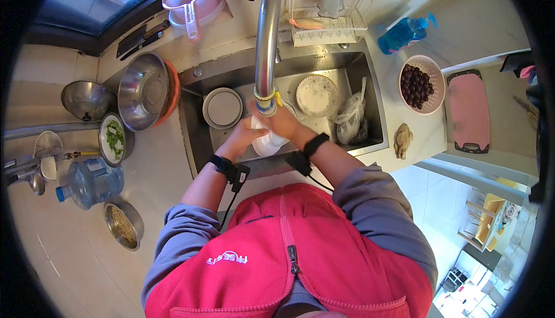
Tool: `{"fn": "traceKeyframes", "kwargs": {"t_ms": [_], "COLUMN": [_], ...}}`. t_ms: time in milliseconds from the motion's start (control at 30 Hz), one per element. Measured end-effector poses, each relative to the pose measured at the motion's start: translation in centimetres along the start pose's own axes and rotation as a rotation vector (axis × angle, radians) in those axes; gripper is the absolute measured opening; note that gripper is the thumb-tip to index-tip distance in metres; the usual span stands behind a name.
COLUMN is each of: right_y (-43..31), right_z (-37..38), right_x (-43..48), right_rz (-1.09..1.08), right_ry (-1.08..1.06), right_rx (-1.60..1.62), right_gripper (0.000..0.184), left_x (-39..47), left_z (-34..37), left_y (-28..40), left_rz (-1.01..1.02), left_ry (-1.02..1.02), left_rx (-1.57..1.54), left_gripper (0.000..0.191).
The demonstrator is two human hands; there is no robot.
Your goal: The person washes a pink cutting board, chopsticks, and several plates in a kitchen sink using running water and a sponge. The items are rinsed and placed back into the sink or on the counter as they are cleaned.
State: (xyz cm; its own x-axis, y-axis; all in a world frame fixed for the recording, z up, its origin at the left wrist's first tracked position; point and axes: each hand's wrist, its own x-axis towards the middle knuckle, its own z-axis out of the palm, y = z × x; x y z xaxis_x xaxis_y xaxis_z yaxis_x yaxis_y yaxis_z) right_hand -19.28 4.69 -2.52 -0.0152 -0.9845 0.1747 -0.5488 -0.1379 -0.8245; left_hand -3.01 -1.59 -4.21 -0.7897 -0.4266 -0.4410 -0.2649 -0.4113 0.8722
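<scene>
Under the end of the metal faucet (pixel 266 49), both my hands are on white dishware (pixel 265 144) over the sink. My left hand (pixel 244 137) grips its left side, fingers bent around it. My right hand (pixel 284 123) holds it from the right, partly hidden behind the faucet tip. The dishware's exact shape is unclear, since hands and faucet cover part of it. In the steel sink (pixel 204 153), a white bowl (pixel 223 107) lies to the left, a patterned plate (pixel 318 95) behind on the right, and a knotted clear plastic bag (pixel 349 120) at the right wall.
A wire rack (pixel 327 36) stands behind the sink. Right of it are a blue soap bottle (pixel 401 35), a colander of dark fruit (pixel 421 105), a ginger root (pixel 403 140) and a pink cutting board (pixel 469 110). Steel bowls (pixel 145 90) and a water jug (pixel 93 181) stand left.
</scene>
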Motion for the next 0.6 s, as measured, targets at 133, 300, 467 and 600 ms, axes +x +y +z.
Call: {"fn": "traceKeyframes", "kwargs": {"t_ms": [133, 300, 467, 600], "right_y": [6.1, 11.2, 11.5, 9.5], "right_z": [-0.4, 2.6, 4.5, 2.3], "right_x": [-0.8, -6.3, -6.5, -4.1], "right_rz": [0.425, 0.515, 0.384, 0.921], "right_ry": [0.107, 0.010, 0.130, 0.191], "right_rx": [0.074, -0.043, -0.092, 1.004], "right_gripper": [0.032, 0.032, 0.034, 0.050], "left_x": [-1.4, -2.9, -2.0, -1.5], "left_z": [0.9, -0.6, -2.3, -0.8], "left_y": [0.2, 1.6, 2.3, 2.3], "left_rz": [0.015, 0.091, 0.123, 0.012], "left_ry": [0.137, 0.284, 0.310, 0.279], "left_rx": [-0.010, -0.168, 0.276, 0.727], "left_gripper": [0.035, 0.033, 0.034, 0.024]}}
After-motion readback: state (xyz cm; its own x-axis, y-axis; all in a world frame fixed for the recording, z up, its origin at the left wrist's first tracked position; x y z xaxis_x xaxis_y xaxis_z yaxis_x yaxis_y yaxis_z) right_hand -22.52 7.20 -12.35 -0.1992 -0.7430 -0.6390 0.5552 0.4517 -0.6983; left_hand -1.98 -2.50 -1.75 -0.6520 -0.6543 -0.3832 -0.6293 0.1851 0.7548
